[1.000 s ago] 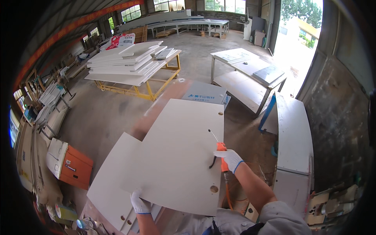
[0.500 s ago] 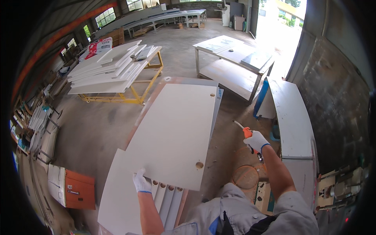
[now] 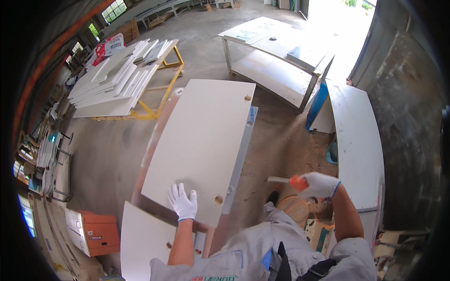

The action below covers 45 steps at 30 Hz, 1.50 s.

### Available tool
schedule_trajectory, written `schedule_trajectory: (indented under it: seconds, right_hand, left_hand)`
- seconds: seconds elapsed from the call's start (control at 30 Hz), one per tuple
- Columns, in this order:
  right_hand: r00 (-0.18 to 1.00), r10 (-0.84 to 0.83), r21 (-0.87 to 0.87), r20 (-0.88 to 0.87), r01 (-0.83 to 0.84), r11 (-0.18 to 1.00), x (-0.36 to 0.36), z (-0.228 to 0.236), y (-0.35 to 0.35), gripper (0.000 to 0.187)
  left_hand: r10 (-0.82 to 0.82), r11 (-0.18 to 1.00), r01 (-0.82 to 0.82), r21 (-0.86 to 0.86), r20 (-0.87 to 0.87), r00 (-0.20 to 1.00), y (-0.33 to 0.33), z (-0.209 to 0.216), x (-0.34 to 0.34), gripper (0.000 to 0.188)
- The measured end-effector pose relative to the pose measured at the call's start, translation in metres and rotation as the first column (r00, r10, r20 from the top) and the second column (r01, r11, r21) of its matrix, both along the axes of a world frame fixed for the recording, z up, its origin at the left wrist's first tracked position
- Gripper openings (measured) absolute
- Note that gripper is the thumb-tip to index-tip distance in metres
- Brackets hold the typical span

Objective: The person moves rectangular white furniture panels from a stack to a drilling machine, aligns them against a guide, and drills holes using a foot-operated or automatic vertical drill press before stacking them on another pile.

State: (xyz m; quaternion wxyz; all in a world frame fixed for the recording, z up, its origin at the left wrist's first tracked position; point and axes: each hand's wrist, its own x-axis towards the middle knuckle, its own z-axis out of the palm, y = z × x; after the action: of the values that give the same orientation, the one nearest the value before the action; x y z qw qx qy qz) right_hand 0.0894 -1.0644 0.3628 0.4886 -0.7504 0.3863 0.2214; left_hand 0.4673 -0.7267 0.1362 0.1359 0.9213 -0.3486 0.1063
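In front of me lies a white panel with two round holes near its right edge. My left hand, in a white work glove, rests on its near part with the fingers spread. Beneath it, a second board peeks out along the right side. My right hand, also gloved, is closed around an orange air blow gun. The gun's pale nozzle points left, toward the panel, without touching it. Another white panel lies nearer to me, by my left forearm.
A yellow-framed rack bears several white boards at the far left. A metal table stands ahead to the right. Along my right runs a long white panel. An orange and white box sits on the floor at the left.
My left hand has gone from the panel's near edge to lying flat on its top. The panel now lies more squarely over the board below. My right hand and the blow gun have turned leftward.
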Motion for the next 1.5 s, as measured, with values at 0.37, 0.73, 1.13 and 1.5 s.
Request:
schedule_trajectory:
  seconds: [0.37, 0.73, 1.13, 1.5]
  right_hand:
    - [0.991, -0.116, -0.598, 0.067, 0.133, 0.791, 0.055, -0.048, -0.149, 0.042]
    - [0.828, 0.550, -0.148, 0.110, -0.533, 0.833, 0.127, -0.010, -0.346, 0.042]
    - [0.946, -0.270, -0.568, 0.178, 0.323, 0.757, 0.207, -0.051, -0.609, 0.037]
    - [0.475, -0.840, 0.088, 0.262, 0.855, 0.510, 0.209, -0.149, -0.815, 0.022]
  left_hand:
    - [-0.104, 0.994, 0.104, -0.018, -0.031, 0.994, -0.240, 0.015, 0.013, 0.068]
    - [-0.179, 0.963, 0.181, -0.199, 0.026, 0.983, -0.518, 0.014, 0.113, 0.065]
    - [-0.385, 0.854, 0.156, -0.497, -0.402, 0.830, -0.822, -0.006, 0.211, 0.055]
    - [-0.338, 0.907, 0.044, -0.418, -0.662, 0.668, -1.032, -0.013, 0.276, 0.059]
